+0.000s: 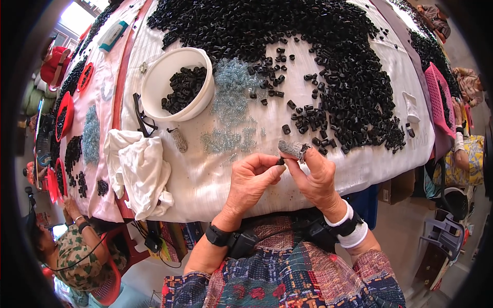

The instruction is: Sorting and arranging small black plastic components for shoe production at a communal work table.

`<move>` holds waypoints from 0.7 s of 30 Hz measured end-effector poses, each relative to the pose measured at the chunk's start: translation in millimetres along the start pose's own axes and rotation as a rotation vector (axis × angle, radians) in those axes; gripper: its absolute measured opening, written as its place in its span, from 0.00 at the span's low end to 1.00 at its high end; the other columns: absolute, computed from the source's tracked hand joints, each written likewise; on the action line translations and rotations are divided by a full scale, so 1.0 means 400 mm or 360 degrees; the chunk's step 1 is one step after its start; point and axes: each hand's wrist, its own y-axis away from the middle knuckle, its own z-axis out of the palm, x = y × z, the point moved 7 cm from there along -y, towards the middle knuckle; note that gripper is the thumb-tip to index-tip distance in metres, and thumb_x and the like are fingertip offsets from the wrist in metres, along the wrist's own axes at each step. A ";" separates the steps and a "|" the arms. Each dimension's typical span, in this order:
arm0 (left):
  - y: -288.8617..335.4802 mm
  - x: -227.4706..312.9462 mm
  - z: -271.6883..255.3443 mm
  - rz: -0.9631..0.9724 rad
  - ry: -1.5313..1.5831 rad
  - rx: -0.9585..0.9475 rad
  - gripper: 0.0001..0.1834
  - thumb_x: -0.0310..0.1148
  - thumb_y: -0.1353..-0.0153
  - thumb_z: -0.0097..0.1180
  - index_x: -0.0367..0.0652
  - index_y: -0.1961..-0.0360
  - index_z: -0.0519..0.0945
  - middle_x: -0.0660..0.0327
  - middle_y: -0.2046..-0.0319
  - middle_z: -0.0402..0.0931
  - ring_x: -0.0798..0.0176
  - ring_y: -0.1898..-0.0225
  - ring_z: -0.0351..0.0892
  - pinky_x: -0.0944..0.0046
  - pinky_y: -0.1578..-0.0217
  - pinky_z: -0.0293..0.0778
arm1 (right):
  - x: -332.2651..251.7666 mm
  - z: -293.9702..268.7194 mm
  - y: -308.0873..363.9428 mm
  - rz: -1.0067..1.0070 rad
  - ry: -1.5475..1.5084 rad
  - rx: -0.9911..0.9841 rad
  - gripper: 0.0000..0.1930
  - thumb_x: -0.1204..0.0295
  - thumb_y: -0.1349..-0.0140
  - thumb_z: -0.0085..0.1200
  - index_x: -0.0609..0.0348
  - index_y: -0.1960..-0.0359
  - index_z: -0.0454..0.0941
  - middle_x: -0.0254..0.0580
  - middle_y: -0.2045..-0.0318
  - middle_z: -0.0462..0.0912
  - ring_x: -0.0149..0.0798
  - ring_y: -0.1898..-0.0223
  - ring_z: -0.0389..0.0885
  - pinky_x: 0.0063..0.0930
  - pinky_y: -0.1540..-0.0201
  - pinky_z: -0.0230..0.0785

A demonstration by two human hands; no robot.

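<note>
My left hand point(250, 180) is closed, thumb and fingertips pinching a small black plastic piece point(281, 161). Against the same piece my right hand point(317, 178) is closed too, its thumb meeting it from the other side. A grey knitted finger cover point(292, 149) sits on a finger of the right hand. Just beyond the hands lie loose small coil springs point(228, 139), with a thicker heap of springs point(233, 84) behind them. Several black pieces point(303, 117) are scattered beyond the right hand. Whether a spring is inside the pinched piece is hidden by the fingers.
A white basin point(150, 97) holding black pieces stands left of the springs. Near it lie a white cloth point(138, 169), eyeglasses point(145, 117) and another grey finger cover point(178, 139). A large black heap point(354, 77) spreads across the back and right. Another person point(77, 244) sits at left.
</note>
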 end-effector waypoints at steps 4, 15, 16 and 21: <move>0.000 0.002 0.001 -0.0006 0.0066 -0.0023 0.09 0.26 0.45 0.62 0.34 0.63 0.79 0.65 0.74 0.79 0.77 0.75 0.74 0.76 0.73 0.71 | 0.019 0.005 0.008 0.0171 -0.0174 0.0010 0.13 0.87 0.53 0.58 0.63 0.65 0.77 0.46 0.72 0.80 0.44 0.72 0.81 0.29 0.71 0.71; -0.004 -0.008 -0.003 -0.0018 0.0033 -0.0053 0.09 0.24 0.45 0.61 0.35 0.62 0.79 0.63 0.69 0.79 0.74 0.72 0.77 0.74 0.69 0.75 | 0.019 0.004 0.008 0.0084 -0.0105 0.0051 0.12 0.87 0.53 0.58 0.63 0.66 0.77 0.45 0.75 0.78 0.45 0.75 0.79 0.30 0.73 0.70; -0.004 -0.007 -0.003 -0.0005 0.0046 -0.0058 0.09 0.24 0.45 0.61 0.35 0.62 0.79 0.63 0.70 0.79 0.74 0.72 0.77 0.74 0.70 0.75 | 0.009 0.004 0.007 0.0002 -0.0042 0.0043 0.11 0.87 0.53 0.58 0.63 0.67 0.77 0.45 0.76 0.77 0.45 0.76 0.77 0.31 0.74 0.69; -0.004 -0.002 0.001 -0.0003 0.0027 -0.0059 0.09 0.23 0.45 0.61 0.35 0.62 0.79 0.63 0.70 0.79 0.74 0.73 0.77 0.74 0.70 0.74 | 0.015 0.005 0.014 0.0004 0.0023 0.0069 0.10 0.86 0.53 0.59 0.63 0.69 0.76 0.45 0.76 0.77 0.45 0.76 0.77 0.31 0.75 0.68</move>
